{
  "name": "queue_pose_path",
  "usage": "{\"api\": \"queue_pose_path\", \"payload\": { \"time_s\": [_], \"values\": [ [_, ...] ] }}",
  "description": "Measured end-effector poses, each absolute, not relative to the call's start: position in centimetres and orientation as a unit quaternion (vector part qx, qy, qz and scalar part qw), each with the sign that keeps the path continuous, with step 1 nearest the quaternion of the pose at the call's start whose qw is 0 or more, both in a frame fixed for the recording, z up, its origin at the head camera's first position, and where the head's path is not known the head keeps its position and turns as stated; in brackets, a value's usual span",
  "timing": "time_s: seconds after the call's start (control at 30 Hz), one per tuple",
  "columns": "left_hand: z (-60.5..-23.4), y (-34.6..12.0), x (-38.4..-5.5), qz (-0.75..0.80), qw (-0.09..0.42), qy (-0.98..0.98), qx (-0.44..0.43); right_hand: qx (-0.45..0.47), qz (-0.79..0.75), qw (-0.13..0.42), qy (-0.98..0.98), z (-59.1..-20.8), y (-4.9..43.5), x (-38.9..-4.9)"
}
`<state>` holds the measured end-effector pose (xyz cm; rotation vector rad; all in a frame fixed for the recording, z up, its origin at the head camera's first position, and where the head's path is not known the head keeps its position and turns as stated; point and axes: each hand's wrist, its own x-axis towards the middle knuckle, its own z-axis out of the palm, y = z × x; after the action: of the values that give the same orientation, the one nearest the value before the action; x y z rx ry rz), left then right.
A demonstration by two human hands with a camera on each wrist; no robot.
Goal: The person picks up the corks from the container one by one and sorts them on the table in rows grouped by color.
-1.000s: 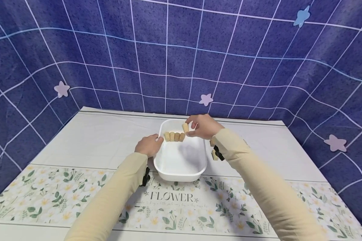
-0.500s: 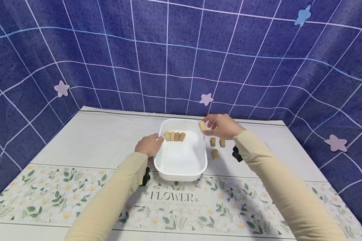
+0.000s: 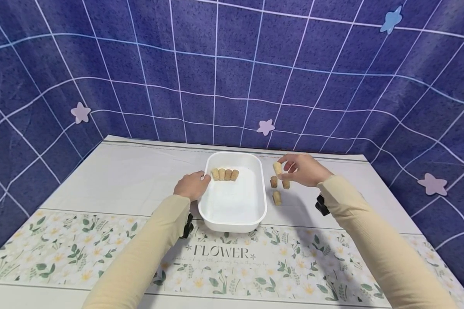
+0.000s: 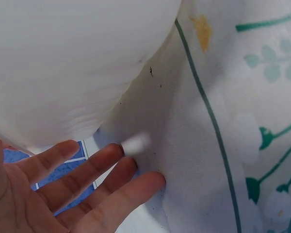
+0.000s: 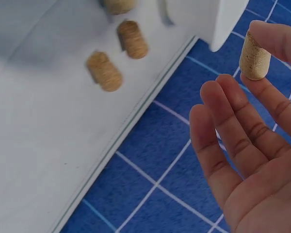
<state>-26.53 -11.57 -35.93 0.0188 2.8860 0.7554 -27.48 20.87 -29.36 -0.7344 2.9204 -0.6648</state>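
Note:
A white rectangular tub (image 3: 232, 225) stands mid-table with a row of several corks (image 3: 228, 175) near its far end. My left hand (image 3: 191, 186) holds the tub's left side, thumb over the rim. In the left wrist view, the fingers of that hand (image 4: 94, 187) lie along the outside of the tub wall (image 4: 63, 68), loosely spread. Right of the tub, my right hand (image 3: 306, 170) pinches a pale cork (image 3: 277, 168) between thumb and index finger; the right wrist view shows this cork (image 5: 255, 59) raised, with the other fingers held apart from it.
Three loose corks rest on the table right of the tub: a brown cork (image 3: 273, 182), another brown cork (image 3: 286, 184) partly under my right hand, and a paler cork (image 3: 276, 198) nearer me. A blue gridded curtain (image 3: 232, 77) hangs behind the table.
My right hand has moved right with the pinched cork, from above the tub to over the table beside it. The left hand and the corks in the tub stay put.

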Motion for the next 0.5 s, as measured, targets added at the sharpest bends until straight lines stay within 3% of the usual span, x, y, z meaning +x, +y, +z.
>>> {"api": "queue_pose_path", "payload": {
  "time_s": [0.5],
  "values": [
    [-36.0,-11.6,-26.7,0.255,0.081,0.964,0.004,-0.208,-0.219,0.058,0.951,-33.0,24.0,-27.1]
  ]
}}
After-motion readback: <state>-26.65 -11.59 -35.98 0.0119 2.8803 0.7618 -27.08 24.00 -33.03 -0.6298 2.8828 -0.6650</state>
